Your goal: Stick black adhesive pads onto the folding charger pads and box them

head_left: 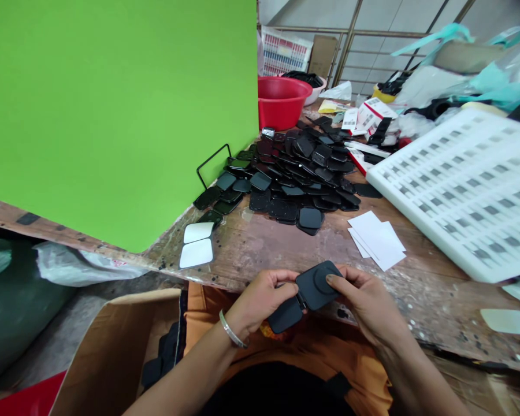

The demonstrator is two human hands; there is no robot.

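Observation:
Both of my hands hold one black folding case (305, 294) just in front of the wooden table's near edge (260, 254). My left hand (262, 300) grips its lower flap from the left, fingers curled around it. My right hand (366, 297) pinches the upper square part, thumb pressed on its round raised disc. A silver bangle sits on my left wrist. A big heap of similar black cases (294, 173) lies on the table beyond my hands.
A white grid tray (463, 185) fills the right side. White cards (377, 240) lie near it, two white pads (197, 245) at the left. A red basin (281, 101) stands behind the heap. A green screen (117, 110) blocks the left. An open cardboard box (112, 352) sits below left.

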